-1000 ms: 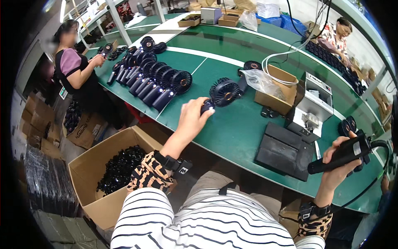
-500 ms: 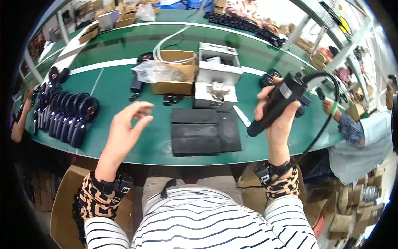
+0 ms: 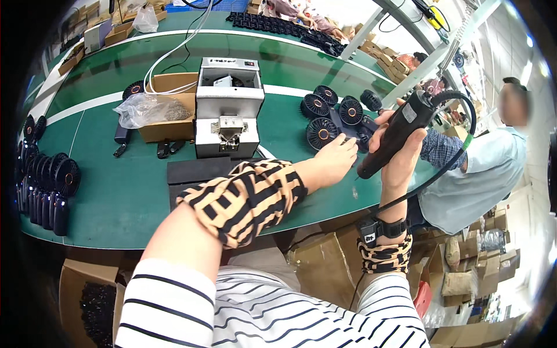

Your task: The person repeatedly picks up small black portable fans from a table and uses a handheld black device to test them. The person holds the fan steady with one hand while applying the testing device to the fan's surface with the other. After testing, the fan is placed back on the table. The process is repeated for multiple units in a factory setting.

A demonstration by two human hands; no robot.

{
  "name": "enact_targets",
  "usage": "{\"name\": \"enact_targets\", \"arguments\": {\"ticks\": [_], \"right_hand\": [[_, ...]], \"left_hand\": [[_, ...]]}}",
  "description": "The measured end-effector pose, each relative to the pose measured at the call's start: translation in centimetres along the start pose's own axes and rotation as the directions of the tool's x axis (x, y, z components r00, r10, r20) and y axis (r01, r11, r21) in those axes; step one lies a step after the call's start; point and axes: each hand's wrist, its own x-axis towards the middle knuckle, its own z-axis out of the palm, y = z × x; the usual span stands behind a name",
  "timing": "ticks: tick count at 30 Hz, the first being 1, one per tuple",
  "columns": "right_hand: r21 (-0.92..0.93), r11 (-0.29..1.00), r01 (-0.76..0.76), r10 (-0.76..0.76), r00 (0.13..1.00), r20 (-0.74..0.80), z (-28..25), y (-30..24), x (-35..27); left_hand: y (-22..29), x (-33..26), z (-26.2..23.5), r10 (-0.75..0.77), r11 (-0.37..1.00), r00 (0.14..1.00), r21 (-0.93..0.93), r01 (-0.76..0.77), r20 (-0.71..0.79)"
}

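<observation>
Many dark fans [image 3: 60, 214] are sitting at the left of the green table [image 3: 116, 209]. The left hand [image 3: 332, 162] is resting by another fan bunch [image 3: 322, 133]; I can't see if it's holding one. The right hand [image 3: 405, 152] is gripping a black tool [image 3: 397, 134].

The power tool [image 3: 400, 127] is black and cylindrical, with a pale label on its upper body and a ribbed black cord leaving its top end. It is held at right of centre, tilted, top end toward the upper right and opposite end down toward the lower left. Handheld fans [image 3: 350, 110], dark with round slatted heads and orange-ringed hubs, are grouped on the worktop [image 3: 116, 197] just left of the tool. Four heads sit close together; a fifth lies just to their right. Dark handles show between, partly covered; their exact poses cannot be determined.
</observation>
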Motion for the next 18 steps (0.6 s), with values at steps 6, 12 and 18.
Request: {"name": "enact_targets", "arguments": {"ticks": [6,12,18], "right_hand": [[0.050,0.999,-0.002,-0.002,0.997,0.076,1.2,-0.2,-0.7],[-0.004,1.000,0.019,-0.019,1.000,-0.012,-0.4,-1.1,-0.7],[-0.100,0.995,0.007,-0.013,0.998,-0.069,-1.7,-1.7,-0.9]], "left_hand": [[-0.8,2.4,5.8,-0.134,0.990,0.986,0.057,0.129,0.099],[0.0,-0.4,-2.4,-0.245,0.970,0.965,0.033,0.243,0.097],[-2.2,-9.9,-15.5,-0.774,0.067,0.605,-0.925,0.373,0.188]]}}
